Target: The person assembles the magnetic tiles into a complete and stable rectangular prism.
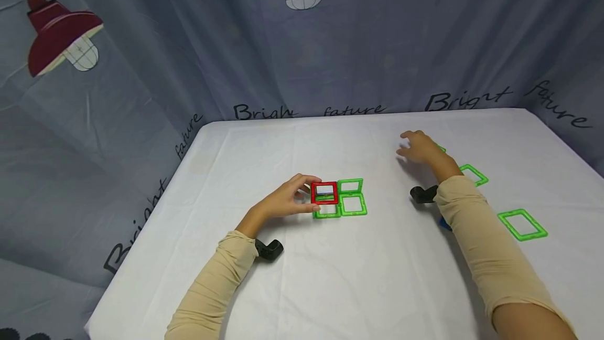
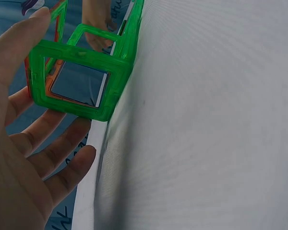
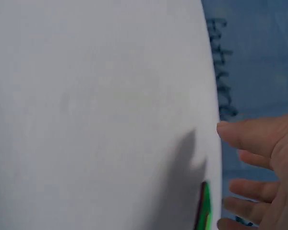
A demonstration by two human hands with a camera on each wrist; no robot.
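Note:
My left hand (image 1: 285,197) holds a small structure of square magnetic tiles by its left side, thumb on one side and fingers on the other. A red tile (image 1: 324,185) sits uppermost on the structure's left part, and green tiles (image 1: 354,213) make up its right and near parts. The left wrist view shows the thumb at one edge of the green frames (image 2: 77,55) and the fingertips along another. Farther back on the right, my right hand (image 1: 420,148) hovers above the table with fingers apart, holding nothing. A green tile (image 3: 204,206) lies beside it.
Loose green tiles (image 1: 522,236) lie on the right side of the white table (image 1: 330,277), another green tile (image 1: 482,180) partly behind the right forearm. A blue piece (image 1: 445,223) peeks out under that sleeve. Black wrist devices (image 1: 270,251) protrude by both wrists. A grey-blue printed curtain (image 1: 377,56) borders the table.

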